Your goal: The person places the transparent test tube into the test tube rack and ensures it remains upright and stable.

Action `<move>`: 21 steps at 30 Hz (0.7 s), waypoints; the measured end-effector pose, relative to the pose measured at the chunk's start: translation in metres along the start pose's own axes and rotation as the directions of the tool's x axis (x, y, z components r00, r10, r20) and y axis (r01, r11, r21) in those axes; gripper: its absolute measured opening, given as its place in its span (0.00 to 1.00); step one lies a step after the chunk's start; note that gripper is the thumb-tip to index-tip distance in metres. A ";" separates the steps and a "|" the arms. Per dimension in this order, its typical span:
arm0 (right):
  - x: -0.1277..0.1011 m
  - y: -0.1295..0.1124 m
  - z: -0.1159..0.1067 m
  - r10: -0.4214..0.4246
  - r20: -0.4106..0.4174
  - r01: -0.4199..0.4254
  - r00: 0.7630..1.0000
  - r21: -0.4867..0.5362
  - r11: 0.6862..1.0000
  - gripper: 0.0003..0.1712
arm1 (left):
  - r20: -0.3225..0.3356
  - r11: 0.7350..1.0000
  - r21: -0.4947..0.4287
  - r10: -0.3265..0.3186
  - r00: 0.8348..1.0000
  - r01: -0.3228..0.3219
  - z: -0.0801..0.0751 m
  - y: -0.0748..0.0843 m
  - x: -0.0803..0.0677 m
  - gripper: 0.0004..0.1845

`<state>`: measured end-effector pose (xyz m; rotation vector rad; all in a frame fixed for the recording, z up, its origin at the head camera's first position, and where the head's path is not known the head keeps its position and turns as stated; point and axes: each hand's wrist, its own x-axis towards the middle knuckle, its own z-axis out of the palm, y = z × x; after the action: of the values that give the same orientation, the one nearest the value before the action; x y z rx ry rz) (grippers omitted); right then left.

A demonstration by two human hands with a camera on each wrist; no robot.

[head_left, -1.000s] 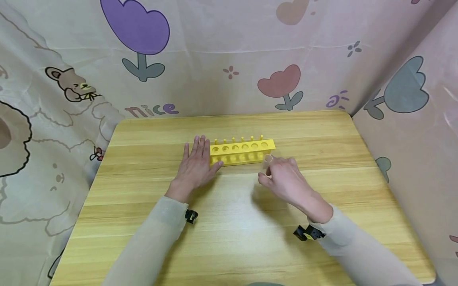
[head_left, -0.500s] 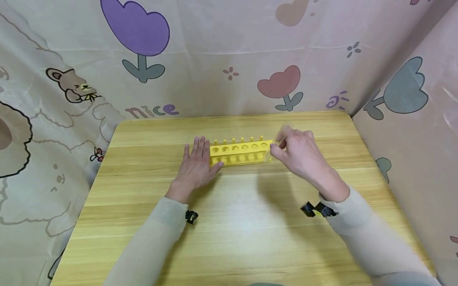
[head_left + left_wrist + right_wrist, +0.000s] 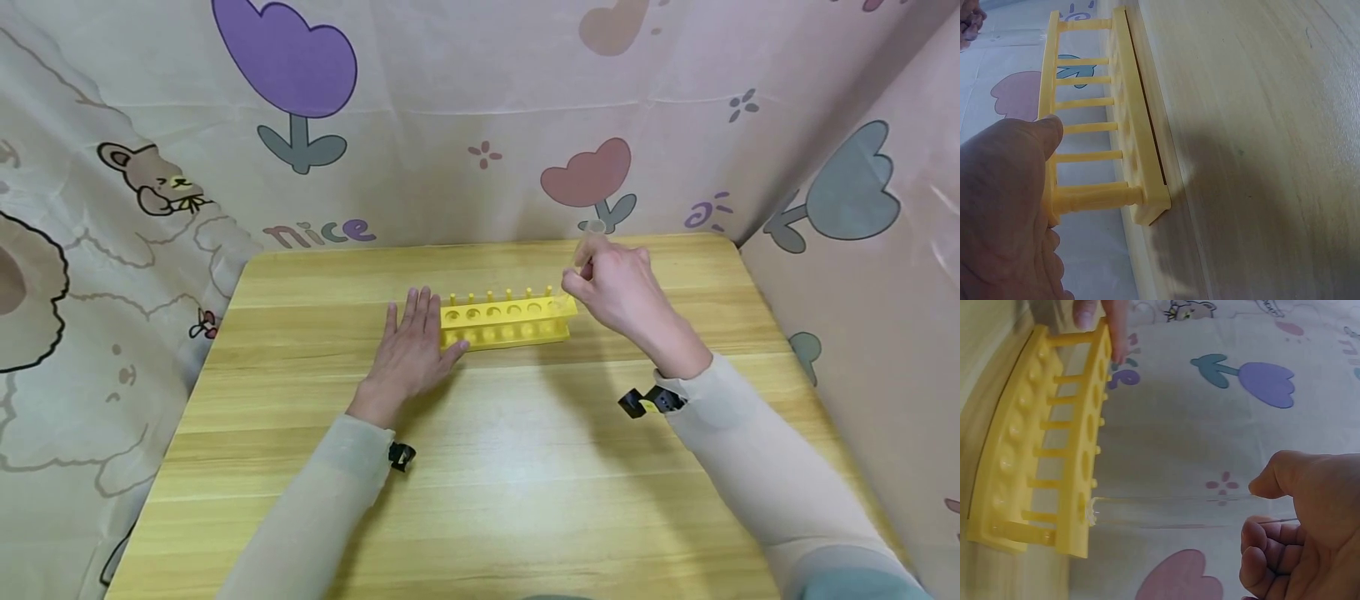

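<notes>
A yellow test tube rack (image 3: pixel 506 321) stands on the table, a row of round holes along its top plate and a row of pegs behind. My left hand (image 3: pixel 405 346) rests against its left end with straight fingers. The left thumb (image 3: pixel 1050 132) lies on the top plate's edge. Above the rack's right end, my right hand (image 3: pixel 615 283) pinches a clear test tube (image 3: pixel 1166 511) between thumb and finger. The tube tilts slightly, its lower end at the rightmost hole; how far it is inside cannot be told. Its open rim (image 3: pixel 595 227) sticks up beyond the fingers.
The wooden table (image 3: pixel 480 467) extends in front of the rack and to both sides. A printed curtain (image 3: pixel 420 125) hangs behind and along the sides. Small black cameras (image 3: pixel 402 455) sit on both wrists.
My right hand has carried the test tube from in front of the rack's right end up and back, over the rightmost hole. The left hand and the rack have stayed in place.
</notes>
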<state>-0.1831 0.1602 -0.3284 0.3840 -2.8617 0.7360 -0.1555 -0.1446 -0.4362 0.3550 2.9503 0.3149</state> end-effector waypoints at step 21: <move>0.006 0.016 0.033 0.020 0.103 -0.016 0.994 -0.040 0.999 0.15 | 0.002 1.000 0.018 0.011 1.000 -0.011 0.000 -0.001 0.000 0.51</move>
<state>-0.1965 0.1566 -0.3630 0.4035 -2.9751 0.6814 -0.1557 -0.1452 -0.4365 0.3744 2.9516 0.2890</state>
